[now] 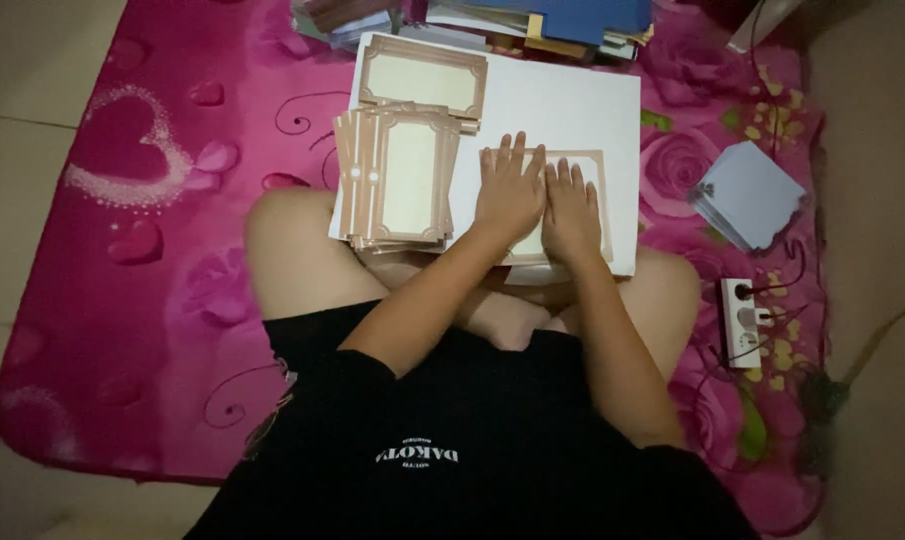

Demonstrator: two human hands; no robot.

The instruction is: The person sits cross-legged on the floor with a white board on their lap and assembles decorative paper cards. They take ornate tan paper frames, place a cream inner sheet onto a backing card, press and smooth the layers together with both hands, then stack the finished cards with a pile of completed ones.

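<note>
Two bare hands press flat on a brown-bordered cream card on a white board.

Fingers of the left hand point(509, 193) and right hand point(570, 212) lie spread and flat, side by side, gripping nothing, both resting on the card point(597, 165). This card sits on the near right part of the white board point(572, 105), which lies across the seated person's crossed legs. Just left is a stack of matching cards point(397, 180); one more card point(422, 80) lies beyond. Underneath spreads a pink floral mat point(152, 200), with pale blue papers point(750, 195) and a white power strip point(742, 322) to the right.
</note>
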